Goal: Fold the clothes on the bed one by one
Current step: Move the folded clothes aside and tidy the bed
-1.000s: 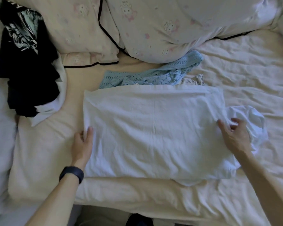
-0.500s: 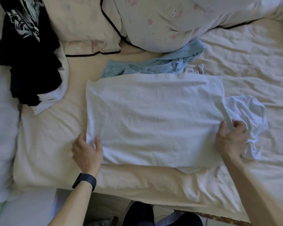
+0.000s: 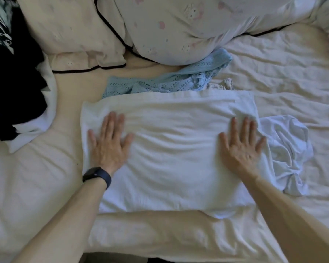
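Both your hands have left the edges of the shirt [image 3: 175, 158] since half a second ago. Your left hand [image 3: 108, 143] was curled at the near left corner and your right hand [image 3: 241, 147] was pinching the right edge. Now each lies flat on the cloth, palm down, fingers straight and spread, holding nothing and only pressing. The shirt lies in the middle of the bed [image 3: 27, 186], close to the near side. Its far edge lies over the near edge of a blue knit [image 3: 165, 82], black clothes [image 3: 13, 92] are heaped well off to the left, and pillows [image 3: 74, 31] sit beyond. It is folded into a wide band whose long axis runs left to right. A loose bunch [image 3: 287, 149] spills out at the right end, so that end points right; you cannot tell whether the bunch is a sleeve or the neck. Ripples run across the cloth between your palms. Judge it thin, light and limp: it will not hold a crease by itself and will likely slide and wrinkle on the soft sheet. For the next fold, pinch through all layers at the corners of one short end. The left end is the tidier. Tuck the bunch in before you close the fold over it.
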### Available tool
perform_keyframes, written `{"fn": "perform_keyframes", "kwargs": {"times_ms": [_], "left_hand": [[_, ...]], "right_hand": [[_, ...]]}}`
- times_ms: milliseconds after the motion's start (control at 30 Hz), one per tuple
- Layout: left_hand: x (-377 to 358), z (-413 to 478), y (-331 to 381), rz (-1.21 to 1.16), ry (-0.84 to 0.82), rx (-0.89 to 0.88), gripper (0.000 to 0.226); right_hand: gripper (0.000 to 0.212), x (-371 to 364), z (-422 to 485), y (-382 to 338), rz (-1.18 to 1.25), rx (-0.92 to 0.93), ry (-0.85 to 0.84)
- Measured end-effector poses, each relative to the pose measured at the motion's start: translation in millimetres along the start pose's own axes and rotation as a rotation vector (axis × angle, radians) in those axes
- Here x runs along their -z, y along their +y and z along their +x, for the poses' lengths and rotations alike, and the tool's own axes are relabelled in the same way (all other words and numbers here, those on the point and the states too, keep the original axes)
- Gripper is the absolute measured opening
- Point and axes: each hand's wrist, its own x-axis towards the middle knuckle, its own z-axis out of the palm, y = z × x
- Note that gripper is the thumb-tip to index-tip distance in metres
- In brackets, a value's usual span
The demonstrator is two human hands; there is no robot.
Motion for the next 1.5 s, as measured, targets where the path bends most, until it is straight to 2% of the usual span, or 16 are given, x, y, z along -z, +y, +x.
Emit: {"fn": "perform_keyframes", "kwargs": {"times_ms": [67,100,167,267,333,367,500,600,667,733,867,967,1067,1233,1367,1500], "left_hand": [[5,7,-1,-0.003,0.062,0.081,0.064],[6,8,9,-0.019,0.083,0.056,0.064],[8,7,45,-0.076,0.081,-0.072,0.065],[4,5,89,-0.127,0.064,-0.204,0.062],[-1,14,78,-0.119,0.048,-0.209,0.060],[-3,18,64,-0.111,0.045,-0.181,0.060],[1,21,8,-0.081,0.015,0.040,0.065],[3,7,21,-0.104,0.039,0.127,0.067],[3,-13,55,-0.164,0.067,0.100,0.071],[-6,-46,104,-0.186,0.036,-0.064,0.074],[-27,-116,218,-0.135,-0.140,-0.457,0.079],[-36,-142,287,-0.022,-0.243,-0.588,0.089],[-40,-145,330,0.054,-0.311,-0.577,0.094],[-42,-141,364,0.151,-0.307,-0.509,0.090],[-41,-144,376,0.279,-0.347,-0.482,0.094],[-30,-148,376,0.178,-0.302,-0.455,0.073]], "right_hand": [[0.073,8,5,0,0.002,-0.078,0.001],[0.073,9,3,-8,-0.001,-0.058,0.036],[0.073,7,-5,-38,0.023,0.121,0.140],[0.069,-3,-16,-90,0.033,0.582,0.171],[0.065,-5,1,-98,-0.023,0.659,0.167],[0.065,-3,18,-92,-0.027,0.592,0.153],[0.066,20,68,-34,0.023,0.124,0.040],[0.065,38,74,9,-0.004,-0.038,-0.013],[0.063,45,62,33,0.027,-0.085,0.021],[0.061,46,38,57,0.101,-0.097,0.039],[0.061,29,-22,114,0.161,-0.119,-0.006],[0.071,17,-51,152,0.208,-0.126,-0.039],[0.067,7,-70,181,0.217,-0.085,-0.105],[0.059,-9,-70,215,0.142,0.013,-0.212],[0.059,-10,-65,221,0.132,0.045,-0.211],[0.061,-1,-60,225,0.138,0.055,-0.307]]}}
